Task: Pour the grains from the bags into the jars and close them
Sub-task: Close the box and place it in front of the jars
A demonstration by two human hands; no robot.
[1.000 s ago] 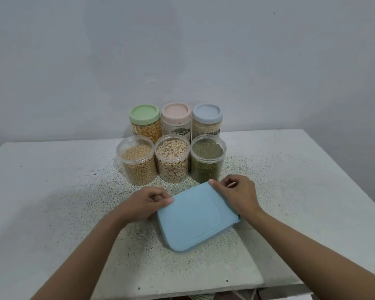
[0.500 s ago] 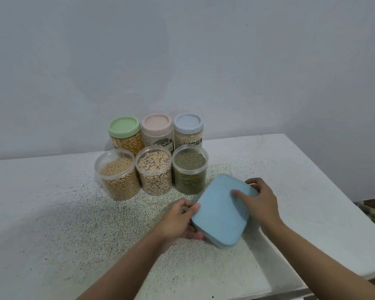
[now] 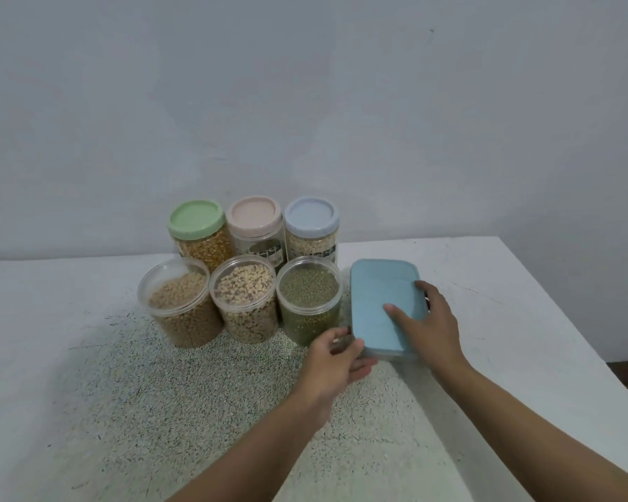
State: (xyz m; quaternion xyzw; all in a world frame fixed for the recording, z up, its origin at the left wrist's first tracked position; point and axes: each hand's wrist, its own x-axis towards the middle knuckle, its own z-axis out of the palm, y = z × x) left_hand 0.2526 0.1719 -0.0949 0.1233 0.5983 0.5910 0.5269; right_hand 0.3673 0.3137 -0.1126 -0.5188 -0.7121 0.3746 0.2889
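A rectangular container with a light blue lid [image 3: 379, 302] stands on the table right of the jars. My right hand [image 3: 428, 320] lies flat on its lid, and my left hand [image 3: 336, 358] grips its near left corner. Three lidless clear jars form the front row: tan grains [image 3: 182, 306], pale beans [image 3: 247, 302] and green beans [image 3: 309, 300]. Behind them stand three closed jars with a green lid [image 3: 196, 219], a pink lid [image 3: 254, 215] and a blue lid [image 3: 310, 215]. No bags are in view.
The speckled white table [image 3: 124, 411] meets a plain wall at the back. Its right edge [image 3: 573, 327] runs diagonally, with floor beyond. Bare tabletop lies left of the jars and in front of my arms.
Both hands have slid the blue-lidded container away from me and to the right, turning it until it stands beside the green bean jar. The camera view has shifted too.
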